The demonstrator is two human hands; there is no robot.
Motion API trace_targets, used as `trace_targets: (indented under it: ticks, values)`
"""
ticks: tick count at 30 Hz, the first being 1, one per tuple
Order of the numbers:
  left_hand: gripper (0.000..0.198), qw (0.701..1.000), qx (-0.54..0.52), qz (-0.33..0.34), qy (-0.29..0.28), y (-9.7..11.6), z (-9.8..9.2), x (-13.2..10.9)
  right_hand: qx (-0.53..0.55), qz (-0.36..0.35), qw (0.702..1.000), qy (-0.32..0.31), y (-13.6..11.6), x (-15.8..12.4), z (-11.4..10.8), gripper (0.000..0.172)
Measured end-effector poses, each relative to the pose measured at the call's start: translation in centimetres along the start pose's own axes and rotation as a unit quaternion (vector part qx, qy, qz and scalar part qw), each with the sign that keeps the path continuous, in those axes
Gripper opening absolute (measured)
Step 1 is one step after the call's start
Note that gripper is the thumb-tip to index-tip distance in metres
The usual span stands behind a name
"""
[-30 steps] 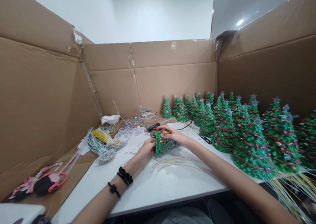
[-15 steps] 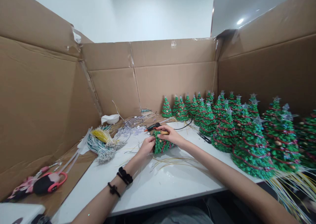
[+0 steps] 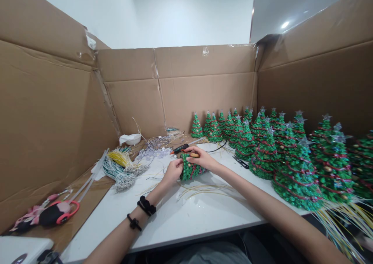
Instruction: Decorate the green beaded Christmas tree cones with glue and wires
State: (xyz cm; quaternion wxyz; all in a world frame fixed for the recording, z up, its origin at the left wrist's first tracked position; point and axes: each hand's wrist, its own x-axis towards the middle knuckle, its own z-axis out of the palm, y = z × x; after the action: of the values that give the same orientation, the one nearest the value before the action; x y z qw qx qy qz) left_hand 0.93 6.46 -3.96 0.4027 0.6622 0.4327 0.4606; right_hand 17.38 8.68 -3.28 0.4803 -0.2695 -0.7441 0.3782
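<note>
A small green artificial Christmas tree (image 3: 191,171) with red trim lies tilted on the white table between my hands. My left hand (image 3: 174,170) is closed at the tree's left edge, thumb and fingers pressed together there. Over the top of the tree is my right hand (image 3: 204,159), its fingers bent around a short tool with a wooden handle (image 3: 194,155) and touching the branches. The tool's tip is hidden. Just behind the tree lies a dark glue gun (image 3: 180,149) with an orange tip.
Many finished trees with star tops (image 3: 264,155) crowd the right side. Black snips (image 3: 241,162) lie before them. Left are bundles of wired lights (image 3: 122,174), a white bowl (image 3: 131,139) and loose wires (image 3: 160,143). Yellow wires (image 3: 210,190) lie in front. Cardboard walls (image 3: 204,97) surround the table.
Both hands stay at the tree with only slight shifts. The tree has moved a little to the left, and the view has tilted marginally.
</note>
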Motion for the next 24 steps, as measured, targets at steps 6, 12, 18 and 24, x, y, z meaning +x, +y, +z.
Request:
trace_targets:
  ticks: [6, 12, 18, 24]
  values:
    - [0.019, 1.0, -0.002, 0.0, -0.01, 0.36, 0.06, -0.4, -0.018, -0.033, 0.999, -0.008, -0.57, -0.34, -0.12, 0.04]
    - [0.019, 1.0, 0.002, 0.003, 0.0, 0.55, 0.15, -0.6, -0.021, -0.039, 0.999, -0.02, -0.77, -0.43, -0.17, 0.041]
    - [0.019, 1.0, -0.005, -0.002, 0.003, 0.51, 0.16, -0.85, -0.032, -0.048, 0.998, -0.013, -0.66, -0.43, -0.19, 0.04]
    - [0.022, 0.999, -0.036, -0.027, -0.001, 0.19, 0.22, -0.92, -0.043, -0.054, 0.998, 0.0, -0.04, -0.17, 0.05, 0.04]
